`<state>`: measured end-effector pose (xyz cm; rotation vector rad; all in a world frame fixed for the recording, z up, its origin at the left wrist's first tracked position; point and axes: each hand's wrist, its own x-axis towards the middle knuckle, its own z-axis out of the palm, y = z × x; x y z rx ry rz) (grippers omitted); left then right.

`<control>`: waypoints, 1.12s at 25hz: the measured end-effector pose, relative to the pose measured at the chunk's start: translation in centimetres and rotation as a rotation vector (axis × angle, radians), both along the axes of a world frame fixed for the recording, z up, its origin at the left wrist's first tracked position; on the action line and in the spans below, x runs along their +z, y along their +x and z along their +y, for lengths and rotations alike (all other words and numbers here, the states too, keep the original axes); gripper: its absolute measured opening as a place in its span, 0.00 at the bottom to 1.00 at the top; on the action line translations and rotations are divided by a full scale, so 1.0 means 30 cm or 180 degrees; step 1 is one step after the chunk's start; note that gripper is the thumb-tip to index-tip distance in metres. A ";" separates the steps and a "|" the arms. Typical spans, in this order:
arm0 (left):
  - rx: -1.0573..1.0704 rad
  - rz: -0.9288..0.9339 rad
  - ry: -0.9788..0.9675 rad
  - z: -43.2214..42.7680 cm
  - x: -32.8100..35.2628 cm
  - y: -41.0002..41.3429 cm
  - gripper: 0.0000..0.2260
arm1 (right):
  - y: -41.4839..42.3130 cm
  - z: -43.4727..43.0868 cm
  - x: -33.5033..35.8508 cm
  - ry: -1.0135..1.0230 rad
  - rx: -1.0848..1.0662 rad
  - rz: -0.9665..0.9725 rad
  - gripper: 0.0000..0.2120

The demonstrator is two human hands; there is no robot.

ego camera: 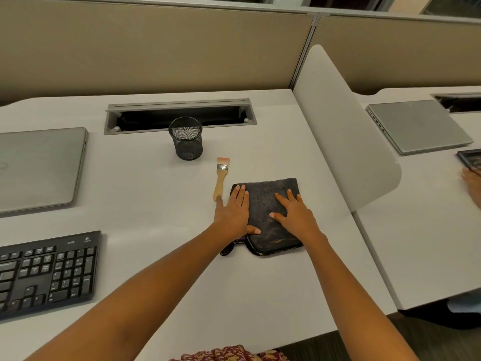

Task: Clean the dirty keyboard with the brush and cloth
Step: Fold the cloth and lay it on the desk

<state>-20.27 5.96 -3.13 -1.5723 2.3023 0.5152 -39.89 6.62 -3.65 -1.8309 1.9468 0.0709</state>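
Desk (156, 191) bears keyboard (46, 272), brush (221, 178), cloth (263, 196) (folded) — and laptop (39, 168)

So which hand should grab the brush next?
Probably the left hand. Both hands lie flat on the cloth, but the brush lies just left of it, its handle end beside the left hand's little finger. The right hand would have to reach across.

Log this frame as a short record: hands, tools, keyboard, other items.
left hand: flat on the cloth, fingers straight
right hand: flat on the same cloth
cloth: dark, folded, on the desk
brush: lying left of cloth, not held
keyboard: black, far left, untouched
other: mesh cup, closed laptop
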 end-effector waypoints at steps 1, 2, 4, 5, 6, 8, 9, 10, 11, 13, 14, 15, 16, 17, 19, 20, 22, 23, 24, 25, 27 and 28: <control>0.0008 -0.0007 0.0022 -0.001 0.001 0.000 0.52 | 0.001 0.000 -0.002 0.0005 -0.0006 -0.0010 0.33; 0.0016 -0.0012 0.0040 -0.001 0.002 0.000 0.52 | 0.003 0.002 -0.004 0.0005 -0.0013 -0.0020 0.33; 0.0031 -0.0012 0.0071 -0.001 0.007 -0.002 0.52 | 0.006 0.008 -0.010 -0.0039 -0.0021 -0.0025 0.33; 0.0028 -0.0012 0.0086 0.000 0.011 -0.002 0.52 | 0.009 0.015 -0.012 -0.0073 -0.0017 -0.0021 0.33; 0.0014 -0.0007 0.0095 0.000 0.012 -0.001 0.52 | 0.010 0.021 -0.014 -0.0104 -0.0005 -0.0016 0.33; -0.0024 0.0034 0.0079 0.000 0.015 0.006 0.52 | 0.011 0.028 -0.012 -0.0132 0.0029 0.0010 0.32; -0.0054 0.0072 0.0069 -0.001 0.015 0.013 0.51 | 0.013 0.029 -0.008 -0.0134 0.0041 0.0032 0.32; -0.0088 0.0115 0.0058 0.000 0.015 0.022 0.51 | 0.017 0.032 -0.004 -0.0153 0.0040 0.0068 0.32; -0.0120 0.0164 0.0044 0.004 0.016 0.031 0.52 | 0.022 0.039 0.003 -0.0204 0.0018 0.0128 0.32; -0.0145 0.0243 0.0008 0.017 0.018 0.050 0.52 | 0.037 0.060 0.015 -0.0358 -0.0095 0.0258 0.33; -0.0150 0.0254 -0.0029 0.026 0.019 0.059 0.52 | 0.050 0.073 0.022 -0.0425 -0.0161 0.0282 0.34; -0.0160 0.0249 -0.0066 0.038 0.020 0.068 0.52 | 0.067 0.089 0.029 -0.0470 -0.0203 0.0280 0.34; -0.0182 0.0244 -0.0094 0.049 0.019 0.073 0.52 | 0.084 0.106 0.032 -0.0507 -0.0214 0.0278 0.34; -0.0205 0.0242 -0.0120 0.060 0.017 0.075 0.52 | 0.102 0.123 0.035 -0.0530 -0.0211 0.0279 0.33; -0.0215 0.0245 -0.0168 0.081 0.014 0.081 0.52 | 0.143 0.153 0.041 -0.0555 -0.0202 0.0244 0.31; -0.0194 0.0258 -0.0181 0.089 0.013 0.087 0.52 | 0.167 0.163 0.044 -0.0572 -0.0183 0.0222 0.30; -0.0139 0.0299 -0.0162 0.101 0.011 0.108 0.52 | 0.218 0.175 0.047 -0.0622 -0.0095 0.0202 0.29; -0.0118 0.0317 -0.0146 0.106 0.012 0.123 0.52 | 0.244 0.180 0.052 -0.0649 -0.0062 0.0191 0.28; -0.0096 0.0324 -0.0147 0.111 0.015 0.140 0.51 | 0.271 0.181 0.056 -0.0676 -0.0039 0.0179 0.27; -0.0063 0.0312 -0.0165 0.118 0.020 0.162 0.50 | 0.300 0.183 0.062 -0.0698 -0.0018 0.0167 0.27; 0.0027 0.0227 -0.0185 0.124 0.030 0.209 0.49 | 0.362 0.182 0.076 -0.0762 0.0028 0.0165 0.25; 0.0085 0.0172 -0.0179 0.125 0.035 0.234 0.49 | 0.394 0.177 0.083 -0.0803 0.0057 0.0187 0.24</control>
